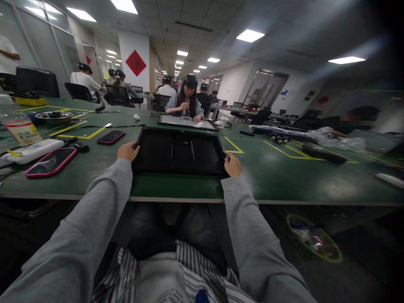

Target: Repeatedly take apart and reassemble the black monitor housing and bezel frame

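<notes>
A wide black rectangular panel (154, 151), like a shallow tray with a raised rim, is tilted up over the green table. Two thin metal strips (192, 150) run down its middle section. My left hand (128, 151) grips its left edge, with the fingers curled behind the rim. On the opposite edge my right hand (233, 164) is closed round the side. Just beyond the panel's top edge lies a flat grey screen-like panel (189, 121) with a dark border, in front of a co-worker.
Left on the green table (176, 185) lie a dark phone (111, 137), a pink-edged phone (51, 162), a white device (34, 150), a labelled plastic cup (23, 130) and a metal bowl (54, 117). Plastic wrap (334, 138) is at right. A basket (314, 237) stands below.
</notes>
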Motion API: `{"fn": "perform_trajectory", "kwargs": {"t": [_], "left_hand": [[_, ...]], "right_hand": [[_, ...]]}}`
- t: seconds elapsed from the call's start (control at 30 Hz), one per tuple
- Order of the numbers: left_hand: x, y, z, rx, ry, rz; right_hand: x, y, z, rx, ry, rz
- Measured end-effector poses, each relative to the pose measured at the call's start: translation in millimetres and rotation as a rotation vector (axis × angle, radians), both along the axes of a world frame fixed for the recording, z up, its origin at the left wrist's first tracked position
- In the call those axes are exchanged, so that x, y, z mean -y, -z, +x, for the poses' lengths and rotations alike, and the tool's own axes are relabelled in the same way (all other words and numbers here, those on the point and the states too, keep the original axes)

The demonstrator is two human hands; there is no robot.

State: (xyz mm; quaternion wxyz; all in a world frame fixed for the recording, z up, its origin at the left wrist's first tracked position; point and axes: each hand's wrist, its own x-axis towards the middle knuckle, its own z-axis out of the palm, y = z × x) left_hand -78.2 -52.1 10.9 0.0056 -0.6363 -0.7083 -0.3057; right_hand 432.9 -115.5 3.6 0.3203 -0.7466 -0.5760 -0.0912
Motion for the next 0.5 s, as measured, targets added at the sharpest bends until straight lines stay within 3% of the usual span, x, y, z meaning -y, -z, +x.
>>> {"fn": "perform_trajectory", "kwargs": {"t": [0.33, 0.5], "left_hand": [[-10.6, 11.0, -6.0, 0.19, -0.019, -0.031], [-17.6, 8.6, -15.9, 0.318, 0.091, -0.147]], "right_hand": [[-1.3, 3.8, 1.3, -0.082, -0.014, -0.085], [-0.6, 0.9, 3.4, -0.112, -0.013, -0.053]]}}
